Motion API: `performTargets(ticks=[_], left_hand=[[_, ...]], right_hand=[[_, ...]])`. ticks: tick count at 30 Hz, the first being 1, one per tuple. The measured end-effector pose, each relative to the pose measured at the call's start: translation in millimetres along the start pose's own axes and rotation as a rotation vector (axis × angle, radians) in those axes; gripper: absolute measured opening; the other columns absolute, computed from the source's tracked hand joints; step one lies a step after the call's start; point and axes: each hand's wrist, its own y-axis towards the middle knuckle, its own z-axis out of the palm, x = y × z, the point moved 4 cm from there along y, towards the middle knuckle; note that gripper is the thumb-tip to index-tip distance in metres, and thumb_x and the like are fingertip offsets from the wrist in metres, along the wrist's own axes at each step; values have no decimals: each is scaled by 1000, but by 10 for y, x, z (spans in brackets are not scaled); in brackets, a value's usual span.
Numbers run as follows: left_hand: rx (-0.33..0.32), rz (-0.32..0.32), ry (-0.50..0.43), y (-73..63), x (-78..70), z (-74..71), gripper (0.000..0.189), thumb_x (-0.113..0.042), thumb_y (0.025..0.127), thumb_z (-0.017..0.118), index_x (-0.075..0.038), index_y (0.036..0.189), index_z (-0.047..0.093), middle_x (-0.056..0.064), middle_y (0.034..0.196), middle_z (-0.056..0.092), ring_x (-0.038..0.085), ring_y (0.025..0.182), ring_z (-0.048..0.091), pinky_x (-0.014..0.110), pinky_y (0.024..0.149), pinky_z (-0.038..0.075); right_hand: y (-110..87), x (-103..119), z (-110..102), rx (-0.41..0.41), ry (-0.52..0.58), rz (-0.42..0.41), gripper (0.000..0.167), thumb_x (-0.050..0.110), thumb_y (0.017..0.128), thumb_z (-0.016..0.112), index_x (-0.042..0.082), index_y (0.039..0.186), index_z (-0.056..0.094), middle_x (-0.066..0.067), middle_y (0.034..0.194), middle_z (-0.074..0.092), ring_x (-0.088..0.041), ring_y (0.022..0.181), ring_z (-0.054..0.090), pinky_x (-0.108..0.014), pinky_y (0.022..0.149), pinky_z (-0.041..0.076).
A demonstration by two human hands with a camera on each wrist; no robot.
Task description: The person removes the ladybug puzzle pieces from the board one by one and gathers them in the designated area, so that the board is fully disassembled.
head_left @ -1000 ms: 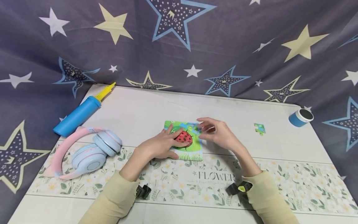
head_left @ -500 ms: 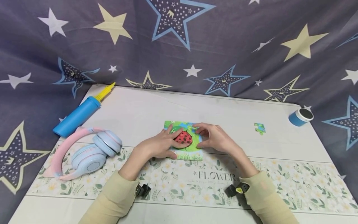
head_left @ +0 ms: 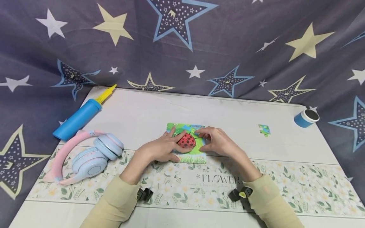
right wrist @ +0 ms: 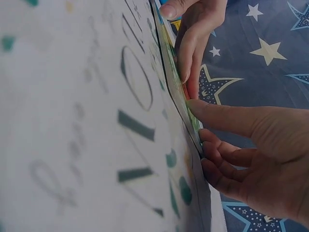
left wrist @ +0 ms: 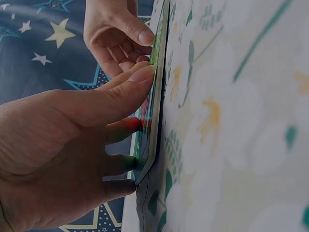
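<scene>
A jigsaw puzzle point(head_left: 196, 158) with a red ladybug on green grass lies flat at the table's middle. My left hand point(head_left: 161, 148) rests on its left part with the fingers spread, covering some of the picture. At the puzzle's upper right side is my right hand point(head_left: 218, 141); its index finger and thumb touch the surface, with a gap between their tips. In the right wrist view, the other fingers of that right hand point(right wrist: 256, 150) bend beside the puzzle's edge. A loose puzzle piece point(head_left: 264, 130), green and blue, lies apart to the right.
Pink and blue headphones point(head_left: 91, 156) lie at the left, in front of a blue pump point(head_left: 77, 118) with a yellow nozzle. A blue jar point(head_left: 306, 118) with a white rim stands at the far right. Starry cloth point(head_left: 171, 63) hangs behind the table.
My right hand has moved slightly left and down from beside the puzzle onto its right side. The left hand has stayed in place on the puzzle.
</scene>
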Motion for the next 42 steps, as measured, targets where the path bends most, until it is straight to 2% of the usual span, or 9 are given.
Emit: performTargets(ticks=[8,15,23,25,32,35,42], left_hand=[[4,-11,19,4,-13,6,56,-31,95,71,-31,149,56,14,175,5,54,156,-8,70,127,8],[6,-15,29,6,-21,-1,56,-32,95,71,-32,149,55,13,175,5,53,157,-7,68,127,9],[2,-19,16,10,-15,-1,56,-32,95,72,-31,149,55,13,175,5,52,158,-7,68,128,8],[3,-18,17,8,-14,2,57,-33,95,71,-31,149,55,12,175,5,51,158,-8,67,128,8],[4,-14,23,16,-6,19,58,-34,94,71,-31,150,54,12,175,4,51,158,-8,68,128,7],[6,-13,25,17,-7,18,58,-34,94,72,-31,150,54,13,175,5,52,157,-8,68,128,7],[11,-18,18,20,-9,12,58,-34,94,72,-31,150,54,13,175,5,51,158,-8,67,128,6]], right_hand=[[-21,15,3,-12,1,-13,59,13,77,91,12,133,71,-5,108,71,-19,97,64,-35,85,55],[-31,22,9,14,18,30,54,12,79,89,13,130,73,-8,122,68,-19,93,57,-31,79,50],[-35,43,5,23,-5,23,52,11,80,88,14,130,73,-11,127,62,-17,83,56,-30,74,49],[-36,48,5,22,-2,20,52,10,80,88,14,130,73,-11,129,62,-18,85,58,-31,76,50],[-31,68,2,11,-7,-14,50,11,81,88,12,129,74,-11,128,68,-24,111,64,-39,87,54],[-27,75,2,10,-4,-19,51,11,80,88,11,129,74,-10,125,69,-25,110,64,-40,88,54],[-31,87,-8,2,-18,-40,50,12,80,88,10,128,74,-11,121,69,-21,100,63,-32,80,52]])
